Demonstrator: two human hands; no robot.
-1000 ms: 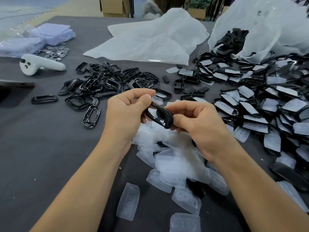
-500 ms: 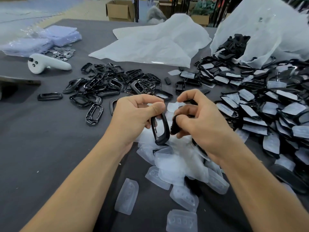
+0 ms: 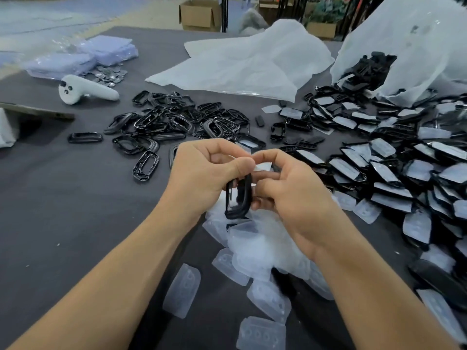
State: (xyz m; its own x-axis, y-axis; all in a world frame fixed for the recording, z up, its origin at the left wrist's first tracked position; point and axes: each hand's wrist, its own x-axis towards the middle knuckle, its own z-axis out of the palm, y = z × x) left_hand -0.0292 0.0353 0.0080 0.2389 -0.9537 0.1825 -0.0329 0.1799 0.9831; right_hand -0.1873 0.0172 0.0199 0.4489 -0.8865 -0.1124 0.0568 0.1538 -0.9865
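Note:
My left hand (image 3: 202,175) grips a black oval plastic frame (image 3: 237,198) by its upper end, so the frame hangs upright above the table. My right hand (image 3: 285,190) is curled against the frame's right side, and its thumb and forefinger pinch a thin translucent film piece (image 3: 261,167) at the frame's top. Under both hands lies a heap of clear plastic inserts (image 3: 255,246). A pile of bare black frames (image 3: 177,120) sits beyond my left hand. To the right spreads a big pile of black frames with films on them (image 3: 394,162).
A white controller (image 3: 83,90) lies at the far left beside small metal discs (image 3: 108,74) and lilac bags (image 3: 83,56). White plastic sheeting (image 3: 247,64) covers the far middle. An open white bag (image 3: 414,41) spills black parts at far right. A single frame (image 3: 85,137) lies alone at left.
The frame has turned from lying across between my hands to hanging upright from my left hand. My right hand has closed in on it again and now pinches a film at its top.

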